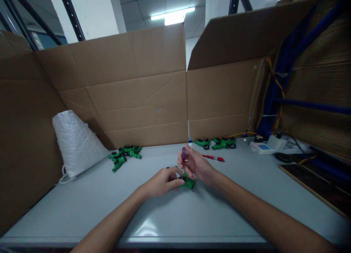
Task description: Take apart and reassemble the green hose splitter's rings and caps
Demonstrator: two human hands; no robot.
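A green toy vehicle with black parts [189, 182] rests on the table in front of me, partly hidden by my fingers. My left hand [164, 181] is closed on its left side, thumb and fingers pinching it. Above the toy, my right hand [196, 163] grips a small screwdriver with a purple-red handle [183, 154]. The screwdriver stands nearly upright, its shaft pointing down at the toy; whether the tip touches cannot be made out. Behind my right hand lies a red pen-like stick [215, 158].
Several green toy parts [119, 161] lie at the back left. More green toy vehicles with black wheels [223, 143] stand at the back right. A white wrapped bundle [75, 143] leans at left. Cardboard walls [137, 88] enclose the table [109, 205]. A power strip [263, 147] sits at right.
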